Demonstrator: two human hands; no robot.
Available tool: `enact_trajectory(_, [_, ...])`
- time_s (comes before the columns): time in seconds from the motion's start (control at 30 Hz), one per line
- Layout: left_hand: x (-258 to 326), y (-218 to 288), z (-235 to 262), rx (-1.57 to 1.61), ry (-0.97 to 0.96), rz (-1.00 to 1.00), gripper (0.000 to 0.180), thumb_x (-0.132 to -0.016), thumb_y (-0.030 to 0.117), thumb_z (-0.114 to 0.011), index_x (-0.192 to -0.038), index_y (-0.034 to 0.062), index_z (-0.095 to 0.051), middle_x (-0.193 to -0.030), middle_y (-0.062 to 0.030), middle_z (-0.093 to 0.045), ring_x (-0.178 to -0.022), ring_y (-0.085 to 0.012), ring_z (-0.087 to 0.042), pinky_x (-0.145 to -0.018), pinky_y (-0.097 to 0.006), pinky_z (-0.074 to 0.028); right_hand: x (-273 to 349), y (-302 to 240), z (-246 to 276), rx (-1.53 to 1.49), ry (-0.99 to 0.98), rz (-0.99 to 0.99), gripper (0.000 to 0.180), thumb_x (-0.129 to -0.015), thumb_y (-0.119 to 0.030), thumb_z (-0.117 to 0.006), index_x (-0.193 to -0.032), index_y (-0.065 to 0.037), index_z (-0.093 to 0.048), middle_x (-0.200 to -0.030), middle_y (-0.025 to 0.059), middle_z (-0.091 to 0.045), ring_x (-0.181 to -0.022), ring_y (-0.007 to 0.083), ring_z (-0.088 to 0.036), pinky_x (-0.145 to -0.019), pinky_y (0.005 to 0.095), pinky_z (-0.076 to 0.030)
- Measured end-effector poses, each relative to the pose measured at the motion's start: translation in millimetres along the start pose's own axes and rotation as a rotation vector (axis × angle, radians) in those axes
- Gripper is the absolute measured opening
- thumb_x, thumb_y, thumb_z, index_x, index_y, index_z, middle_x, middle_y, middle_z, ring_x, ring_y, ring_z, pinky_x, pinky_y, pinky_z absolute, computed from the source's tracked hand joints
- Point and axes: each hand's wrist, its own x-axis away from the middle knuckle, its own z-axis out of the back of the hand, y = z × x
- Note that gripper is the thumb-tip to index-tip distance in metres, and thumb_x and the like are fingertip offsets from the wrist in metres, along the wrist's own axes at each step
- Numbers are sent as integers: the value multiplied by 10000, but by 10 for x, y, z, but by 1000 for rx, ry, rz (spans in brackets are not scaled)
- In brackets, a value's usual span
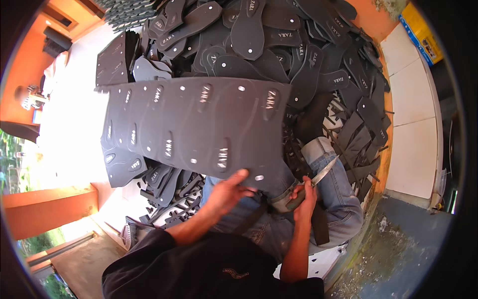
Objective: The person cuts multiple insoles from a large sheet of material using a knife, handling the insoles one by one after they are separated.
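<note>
A wide dark grey foam sheet (pixel 199 124), marked with sandal-sole outlines, raised pads and pale print, spreads over my lap and out to the left. My left hand (pixel 226 197) pinches its near edge, thumb on top and fingers below. Close by on the right, my right hand (pixel 304 202) is wrapped round the handle of a knife (pixel 326 170). The blade points up and to the right, away from the sheet. My crossed legs in blue jeans (pixel 343 209) lie under the work.
A large heap of cut dark soles (pixel 249 30) rises beyond the sheet. A stack of sheets (pixel 110 60) stands at the far left. Offcut strips (pixel 172 199) litter the white floor left of my legs, with more strips (pixel 356 139) on the right, beside a raised orange edge.
</note>
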Motion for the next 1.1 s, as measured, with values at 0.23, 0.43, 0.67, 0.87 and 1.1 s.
enact_trajectory(0.23, [-381,-485,-133,-104,-66,16,320,-933,370,-509,-1074,83,-528,-1099,-156,-593,-961,-277,-599,-810,-378,-492,120,145,-442,-334,-67,98,399,-916,-305,-540,-1196,-42,-431,-900,62,-520,-634,127,-471,-532,296,-422])
enact_trajectory(0.43, [420,45,1138,157,-18,-124,478,-935,477,-435,-1210,86,-460,-1160,-158,-547,-1093,-299,-529,-907,-410,-441,75,165,-730,-392,-10,123,238,-859,-155,-637,-1003,-92,-459,-843,19,-501,-623,113,-493,-498,276,-416])
enact_trajectory(0.67, [783,892,3090,464,626,-860,504,-805,461,-654,-1074,62,-503,-1025,-74,-541,-1057,-239,-518,-935,-364,-417,-68,30,-851,-339,94,82,119,-852,-141,-648,-904,-92,-552,-757,-24,-495,-578,77,-452,-466,244,-388])
enact_trajectory(0.87, [795,1056,2629,394,495,-773,306,-862,352,-617,-991,76,-583,-921,-31,-652,-830,-163,-651,-624,-256,-548,-102,-253,-679,-368,-13,225,82,-848,-72,-618,-925,-71,-590,-771,-20,-538,-553,55,-414,-478,228,-394])
enact_trajectory(1.1, [1182,975,1326,140,222,-662,285,-897,274,-548,-1045,31,-572,-876,-136,-664,-657,-211,-654,-497,-277,-514,105,-1431,183,-314,-124,442,199,-911,-180,-548,-1063,-51,-560,-761,-30,-533,-568,41,-418,-536,223,-432])
